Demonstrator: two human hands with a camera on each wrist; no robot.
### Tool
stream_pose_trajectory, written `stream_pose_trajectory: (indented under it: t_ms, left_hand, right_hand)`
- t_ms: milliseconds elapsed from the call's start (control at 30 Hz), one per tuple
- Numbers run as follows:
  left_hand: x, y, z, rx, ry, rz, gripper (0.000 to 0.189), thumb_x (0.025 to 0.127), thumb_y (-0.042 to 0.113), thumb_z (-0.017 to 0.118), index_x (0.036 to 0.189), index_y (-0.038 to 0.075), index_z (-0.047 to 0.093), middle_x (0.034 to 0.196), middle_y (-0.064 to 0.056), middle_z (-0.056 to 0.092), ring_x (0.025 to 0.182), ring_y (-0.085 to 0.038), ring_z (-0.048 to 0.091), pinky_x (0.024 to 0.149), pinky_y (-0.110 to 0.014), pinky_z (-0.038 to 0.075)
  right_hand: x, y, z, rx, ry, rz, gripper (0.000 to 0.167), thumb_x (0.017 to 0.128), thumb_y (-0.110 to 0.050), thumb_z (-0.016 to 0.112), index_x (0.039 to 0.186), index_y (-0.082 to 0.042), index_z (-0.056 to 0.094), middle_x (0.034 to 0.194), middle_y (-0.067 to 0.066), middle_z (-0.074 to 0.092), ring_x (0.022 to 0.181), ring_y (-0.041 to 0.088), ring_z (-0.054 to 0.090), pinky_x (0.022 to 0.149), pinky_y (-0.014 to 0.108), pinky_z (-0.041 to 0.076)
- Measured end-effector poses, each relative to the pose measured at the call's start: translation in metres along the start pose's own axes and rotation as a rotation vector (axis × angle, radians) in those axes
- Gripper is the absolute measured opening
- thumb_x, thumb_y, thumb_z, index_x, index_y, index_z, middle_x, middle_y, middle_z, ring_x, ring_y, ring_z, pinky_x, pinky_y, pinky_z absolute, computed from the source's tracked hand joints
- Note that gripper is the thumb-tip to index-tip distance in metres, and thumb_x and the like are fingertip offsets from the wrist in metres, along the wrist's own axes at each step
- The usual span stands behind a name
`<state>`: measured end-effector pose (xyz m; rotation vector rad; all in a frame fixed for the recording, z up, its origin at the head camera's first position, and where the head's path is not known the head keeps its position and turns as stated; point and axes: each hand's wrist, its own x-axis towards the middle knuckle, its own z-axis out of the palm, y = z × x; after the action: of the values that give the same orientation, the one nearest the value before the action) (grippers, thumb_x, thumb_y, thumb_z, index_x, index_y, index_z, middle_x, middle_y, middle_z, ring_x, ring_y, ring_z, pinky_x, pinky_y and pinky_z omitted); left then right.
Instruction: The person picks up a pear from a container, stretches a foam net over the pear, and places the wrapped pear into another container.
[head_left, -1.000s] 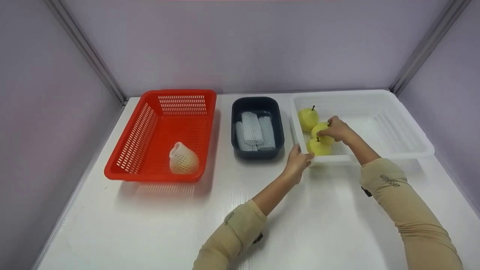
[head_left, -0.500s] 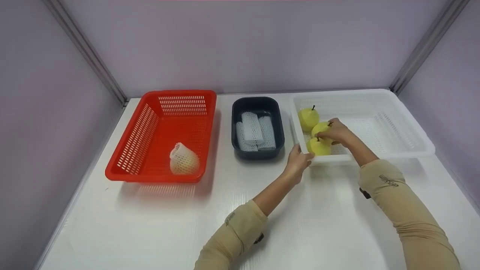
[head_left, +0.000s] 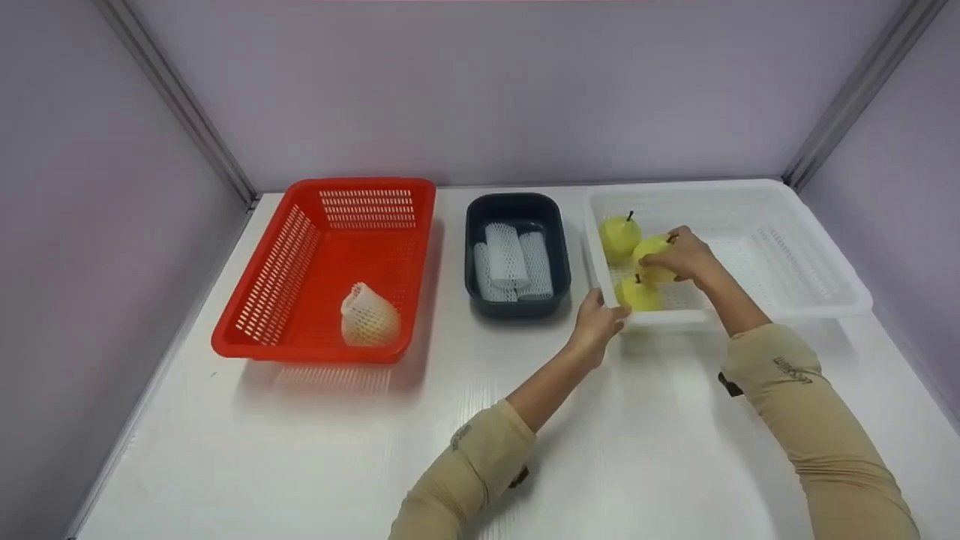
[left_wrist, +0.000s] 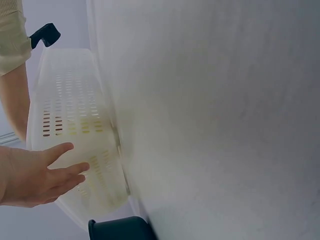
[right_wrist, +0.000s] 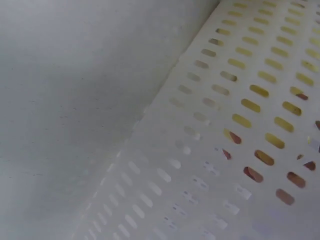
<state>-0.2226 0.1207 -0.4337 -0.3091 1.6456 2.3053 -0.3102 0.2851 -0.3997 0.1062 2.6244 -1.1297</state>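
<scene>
Inside the white basket (head_left: 814,310), my right hand (head_left: 688,256) grips the middle yellow pear (head_left: 651,247) with thumb and fingers. A second pear (head_left: 619,240) sits behind it against the left wall, and a third pear (head_left: 637,295) lies in the front left corner. My left hand (head_left: 597,327) touches that corner from outside; the left wrist view shows its fingers (left_wrist: 65,172) extended and spread against the slotted wall (left_wrist: 75,95). The right wrist view has mostly the slotted wall (right_wrist: 215,120), with pear yellow and bits of the hand showing through.
A dark blue box (head_left: 517,308) in the middle holds several white foam net sleeves (head_left: 506,255). At left stands a red basket (head_left: 307,353), where a pear in a foam net (head_left: 370,316) lies near the front. Walls close the table's back and sides.
My right hand has moved slightly right and back with the middle pear, shifting it off the front pear. The left hand stays at the basket corner.
</scene>
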Motion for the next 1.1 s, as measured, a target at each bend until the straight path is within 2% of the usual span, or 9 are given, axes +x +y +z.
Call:
stream_pose_trajectory:
  t_ms: [133, 367, 500, 600, 667, 733, 833, 967, 1100]
  left_hand:
    - [0.0, 0.0, 0.0, -0.002, -0.004, 0.007, 0.045, 0.084, -0.006, 0.056, 0.127, -0.001, 0.045, 0.134, -0.014, 0.043, 0.117, -0.028, 0.045, 0.095, -0.041, 0.038]
    - [0.0, 0.0, -0.004, 0.027, -0.004, 0.027, 0.045, 0.084, -0.002, 0.061, 0.127, 0.002, 0.047, 0.133, -0.013, 0.044, 0.121, -0.03, 0.041, 0.091, -0.036, 0.042]
    - [-0.003, 0.001, -0.011, -0.014, -0.028, -0.005, 0.053, 0.084, 0.004, 0.065, 0.131, -0.002, 0.041, 0.132, -0.017, 0.042, 0.116, -0.03, 0.047, 0.089, -0.033, 0.044]
    - [-0.006, 0.006, -0.018, -0.061, -0.045, -0.028, 0.06, 0.084, 0.007, 0.066, 0.134, -0.005, 0.035, 0.131, -0.021, 0.041, 0.111, -0.03, 0.051, 0.087, -0.031, 0.045]
    - [-0.01, 0.011, -0.022, -0.082, -0.046, -0.021, 0.061, 0.084, 0.007, 0.066, 0.134, -0.006, 0.033, 0.129, -0.022, 0.041, 0.109, -0.03, 0.052, 0.086, -0.03, 0.045]
    - [-0.013, 0.017, -0.026, -0.077, -0.038, 0.012, 0.063, 0.084, 0.009, 0.067, 0.134, -0.005, 0.032, 0.128, -0.021, 0.041, 0.108, -0.03, 0.053, 0.086, -0.031, 0.046]
    - [-0.018, 0.023, -0.031, 0.006, -0.027, 0.104, 0.064, 0.083, 0.013, 0.068, 0.134, -0.001, 0.033, 0.129, -0.019, 0.041, 0.11, -0.028, 0.05, 0.087, -0.033, 0.044]
    - [-0.024, 0.031, -0.037, 0.227, -0.065, 0.287, 0.073, 0.079, 0.011, 0.072, 0.138, 0.004, 0.03, 0.138, -0.014, 0.033, 0.121, -0.028, 0.04, 0.094, -0.034, 0.039]
    - [-0.027, 0.037, -0.044, 0.411, -0.154, 0.448, 0.083, 0.074, 0.006, 0.075, 0.141, 0.005, 0.027, 0.143, -0.012, 0.026, 0.128, -0.027, 0.031, 0.099, -0.029, 0.033]
  right_hand:
    - [-0.008, -0.006, -0.008, -0.013, 0.014, -0.014, 0.088, 0.082, -0.03, 0.067, 0.138, 0.011, 0.013, 0.136, 0.035, 0.023, 0.115, 0.047, 0.038, 0.085, 0.048, 0.045]
    - [-0.023, -0.013, -0.015, -0.069, 0.062, -0.032, 0.091, 0.081, -0.037, 0.067, 0.14, 0.008, 0.014, 0.136, 0.034, 0.026, 0.104, 0.046, 0.048, 0.082, 0.047, 0.046]
    - [-0.035, -0.018, -0.018, -0.079, 0.094, -0.044, 0.092, 0.08, -0.041, 0.066, 0.14, 0.006, 0.016, 0.133, 0.034, 0.03, 0.101, 0.044, 0.05, 0.08, 0.046, 0.045]
    - [-0.047, -0.023, -0.021, -0.074, 0.118, -0.071, 0.093, 0.079, -0.043, 0.067, 0.14, 0.005, 0.018, 0.132, 0.033, 0.033, 0.106, 0.042, 0.046, 0.082, 0.048, 0.043]
    - [-0.055, -0.027, -0.022, -0.059, 0.128, -0.092, 0.092, 0.078, -0.043, 0.068, 0.14, 0.005, 0.019, 0.131, 0.031, 0.034, 0.109, 0.041, 0.042, 0.085, 0.05, 0.039]
    - [-0.063, -0.032, -0.022, -0.049, 0.131, -0.111, 0.091, 0.078, -0.043, 0.069, 0.14, 0.003, 0.021, 0.131, 0.03, 0.035, 0.112, 0.04, 0.039, 0.087, 0.052, 0.037]
    - [-0.074, -0.041, -0.018, -0.036, 0.121, -0.14, 0.089, 0.078, -0.043, 0.069, 0.14, 0.001, 0.022, 0.131, 0.028, 0.035, 0.113, 0.039, 0.038, 0.089, 0.052, 0.035]
    - [-0.088, -0.053, -0.007, -0.035, 0.075, -0.188, 0.088, 0.078, -0.044, 0.069, 0.14, -0.001, 0.025, 0.132, 0.026, 0.035, 0.114, 0.038, 0.039, 0.09, 0.053, 0.036]
    - [-0.1, -0.063, 0.006, -0.029, 0.018, -0.219, 0.085, 0.077, -0.044, 0.07, 0.139, -0.004, 0.028, 0.131, 0.024, 0.038, 0.114, 0.037, 0.04, 0.09, 0.052, 0.037]
